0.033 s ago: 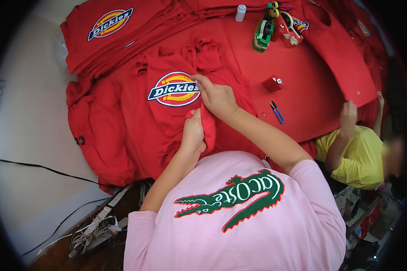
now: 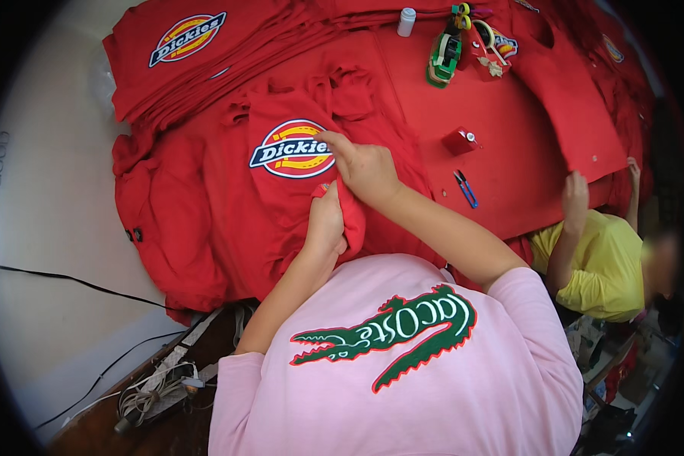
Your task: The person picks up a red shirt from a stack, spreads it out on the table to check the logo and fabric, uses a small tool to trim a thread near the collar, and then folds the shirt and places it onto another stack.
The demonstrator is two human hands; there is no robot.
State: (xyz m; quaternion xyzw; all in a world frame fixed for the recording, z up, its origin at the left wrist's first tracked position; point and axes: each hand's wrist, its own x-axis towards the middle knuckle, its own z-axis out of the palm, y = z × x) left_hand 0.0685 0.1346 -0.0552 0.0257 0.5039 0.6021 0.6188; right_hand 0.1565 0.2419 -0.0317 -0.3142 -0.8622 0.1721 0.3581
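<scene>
A red garment (image 2: 285,201) lies bunched before me, with a large round printed emblem (image 2: 292,159) in yellow, white and dark blue facing up. My left hand (image 2: 327,224) is closed round a gathered fold of it, just below the emblem. At the emblem's right edge, my right hand (image 2: 365,171) has its thumb and forefinger brought together over the print. Whatever is in that pinch is too small or too hidden to make out. Part of the red fold shows between the two hands.
Folded red garments (image 2: 197,83) are stacked at the far left. Blue-handled thread snips (image 2: 466,189), a red bottle (image 2: 459,141), a white bottle (image 2: 406,23) and a green tape dispenser (image 2: 443,59) lie to the right. A co-worker in yellow (image 2: 596,254) holds a red panel (image 2: 566,114).
My right fingertips have shifted slightly left, covering more of the emblem. My left hand stays on the fold. The co-worker's hands and the red panel's edge have moved a little left.
</scene>
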